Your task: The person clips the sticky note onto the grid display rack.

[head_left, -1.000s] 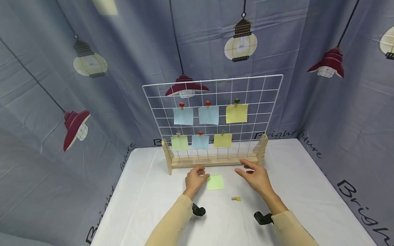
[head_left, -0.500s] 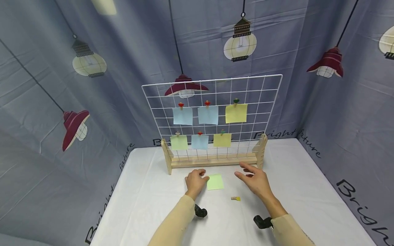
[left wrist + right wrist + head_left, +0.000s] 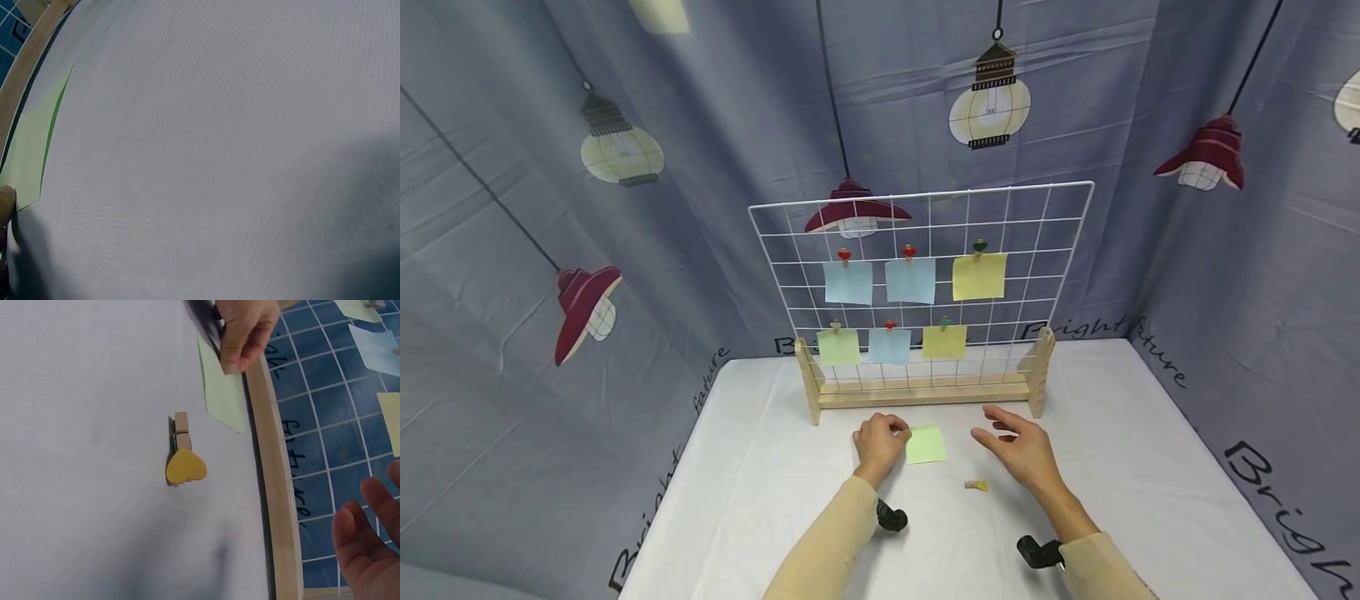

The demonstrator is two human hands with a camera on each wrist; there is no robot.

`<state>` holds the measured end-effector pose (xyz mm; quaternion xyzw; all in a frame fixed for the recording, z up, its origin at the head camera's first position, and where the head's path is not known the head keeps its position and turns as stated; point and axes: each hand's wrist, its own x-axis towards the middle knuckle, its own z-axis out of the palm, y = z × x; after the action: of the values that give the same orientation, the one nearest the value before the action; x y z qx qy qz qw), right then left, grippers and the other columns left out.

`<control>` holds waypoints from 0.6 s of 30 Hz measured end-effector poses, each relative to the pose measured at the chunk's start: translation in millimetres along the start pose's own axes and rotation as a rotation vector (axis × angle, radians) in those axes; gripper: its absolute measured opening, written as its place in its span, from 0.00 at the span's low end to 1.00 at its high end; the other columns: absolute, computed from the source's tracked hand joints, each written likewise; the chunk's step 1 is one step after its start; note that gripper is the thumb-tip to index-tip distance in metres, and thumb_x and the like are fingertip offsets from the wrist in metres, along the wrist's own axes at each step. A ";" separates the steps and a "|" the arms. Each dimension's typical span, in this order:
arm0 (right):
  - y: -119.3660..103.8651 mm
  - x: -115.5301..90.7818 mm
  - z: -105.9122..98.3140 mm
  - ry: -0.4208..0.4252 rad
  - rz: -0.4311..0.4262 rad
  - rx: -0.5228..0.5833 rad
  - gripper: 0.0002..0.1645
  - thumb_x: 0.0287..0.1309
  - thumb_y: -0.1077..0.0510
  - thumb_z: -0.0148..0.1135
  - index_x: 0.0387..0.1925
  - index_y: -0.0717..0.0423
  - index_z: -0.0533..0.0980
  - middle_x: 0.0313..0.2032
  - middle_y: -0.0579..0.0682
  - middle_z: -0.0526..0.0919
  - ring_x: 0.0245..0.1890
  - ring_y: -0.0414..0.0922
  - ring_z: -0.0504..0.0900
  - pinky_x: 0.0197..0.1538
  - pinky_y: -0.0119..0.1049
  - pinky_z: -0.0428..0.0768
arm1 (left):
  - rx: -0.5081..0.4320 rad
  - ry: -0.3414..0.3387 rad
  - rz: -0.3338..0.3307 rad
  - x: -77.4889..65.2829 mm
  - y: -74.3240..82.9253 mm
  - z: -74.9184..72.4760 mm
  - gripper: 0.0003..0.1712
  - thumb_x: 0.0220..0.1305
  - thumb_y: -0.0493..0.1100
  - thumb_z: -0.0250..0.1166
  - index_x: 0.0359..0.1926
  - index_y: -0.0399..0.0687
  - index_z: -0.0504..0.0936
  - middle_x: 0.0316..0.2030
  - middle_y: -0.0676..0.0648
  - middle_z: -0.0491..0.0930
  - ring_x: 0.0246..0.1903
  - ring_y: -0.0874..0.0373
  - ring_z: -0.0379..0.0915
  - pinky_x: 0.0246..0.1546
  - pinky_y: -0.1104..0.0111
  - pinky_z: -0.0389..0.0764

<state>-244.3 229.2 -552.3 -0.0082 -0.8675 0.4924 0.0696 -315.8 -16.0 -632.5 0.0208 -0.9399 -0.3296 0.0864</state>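
Note:
My left hand (image 3: 877, 443) pinches the left edge of a light green sticky note (image 3: 927, 445) between thumb and fingers. Much of this note is visible in the left wrist view, its edge lifted a little off the white cloth. Over the table to the right, my right hand (image 3: 1024, 452) holds nothing, its fingers spread and relaxed. Between the hands, nearer the front, lies a small wooden clothespin (image 3: 182, 434) with a yellow heart (image 3: 186, 467) on it. The right wrist view catches my right fingers (image 3: 356, 537) apart from both note and clothespin.
Behind the hands stands a white wire grid rack on a wooden base (image 3: 925, 393). Clipped to it in two rows are several notes, among them a blue note (image 3: 848, 283) and a yellow note (image 3: 979, 277). A lamp-patterned curtain (image 3: 700, 275) surrounds the white table (image 3: 737, 467).
My left thumb and fingers have come together on the note's edge. My right hand has dropped slightly toward the table. The clothespin and rack stay where they were.

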 end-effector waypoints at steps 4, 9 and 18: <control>1.3 -0.2 2.6 -0.003 0.000 0.003 0.36 0.61 0.45 0.74 0.66 0.56 0.77 0.63 0.57 0.82 0.60 0.56 0.81 0.61 0.51 0.82 | -0.003 0.005 0.006 -0.8 1.1 -2.5 0.05 0.61 0.48 0.75 0.30 0.57 0.88 0.33 0.55 0.81 0.37 0.54 0.74 0.45 0.55 0.64; 3.5 -1.8 5.2 -0.011 0.008 0.018 0.36 0.60 0.45 0.75 0.66 0.55 0.77 0.63 0.56 0.82 0.60 0.56 0.81 0.61 0.51 0.81 | -0.027 -0.006 0.006 -3.1 3.3 -8.5 0.04 0.62 0.46 0.74 0.30 0.56 0.88 0.31 0.57 0.83 0.36 0.55 0.75 0.45 0.55 0.65; 7.3 -6.4 7.8 0.000 -0.016 0.014 0.35 0.59 0.46 0.76 0.65 0.55 0.79 0.61 0.55 0.84 0.58 0.55 0.83 0.58 0.48 0.83 | -0.114 -0.029 -0.001 -4.2 5.6 -16.8 0.04 0.66 0.43 0.71 0.32 0.55 0.87 0.26 0.58 0.84 0.31 0.61 0.74 0.43 0.58 0.64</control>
<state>-239.3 225.8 -563.2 -0.0005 -0.8641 0.4979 0.0737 -308.6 -21.6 -616.8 0.0117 -0.9208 -0.3828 0.0736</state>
